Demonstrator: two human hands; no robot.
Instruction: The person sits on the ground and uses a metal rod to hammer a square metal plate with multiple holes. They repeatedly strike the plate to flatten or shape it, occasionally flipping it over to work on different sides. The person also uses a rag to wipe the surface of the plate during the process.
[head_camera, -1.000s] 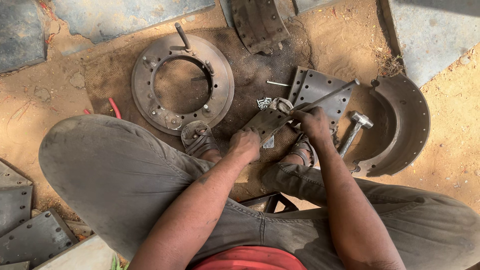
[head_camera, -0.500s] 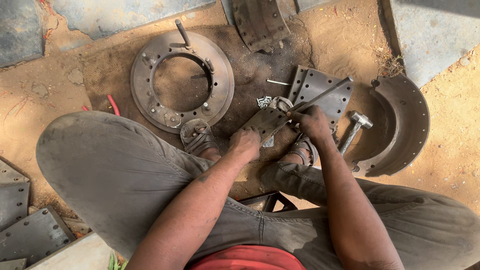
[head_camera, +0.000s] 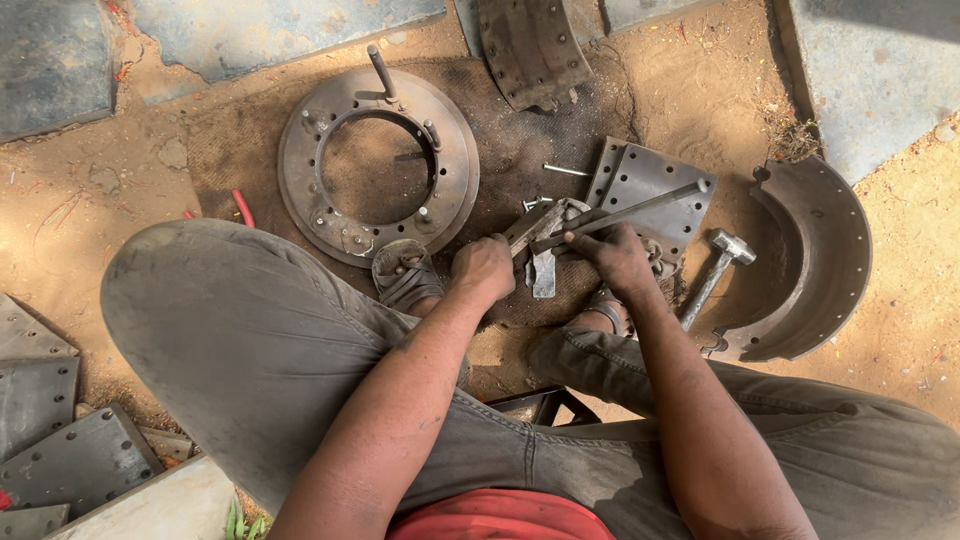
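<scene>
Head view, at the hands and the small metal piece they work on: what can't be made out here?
- Head view: the small metal piece is partly covered by the left hand and right hand; its full shape is unclear.
- The long rod: its near end is hidden in the right hand.
- The hammer: its handle end is lost behind the right forearm.
- The curved brake shoe is cut off by the top edge.

The single head camera looked steeply down from above the seated person's lap, close over both forearms. It faced the sandy ground ahead, with the round plate (head_camera: 378, 165) up left of centre in the picture.
</scene>
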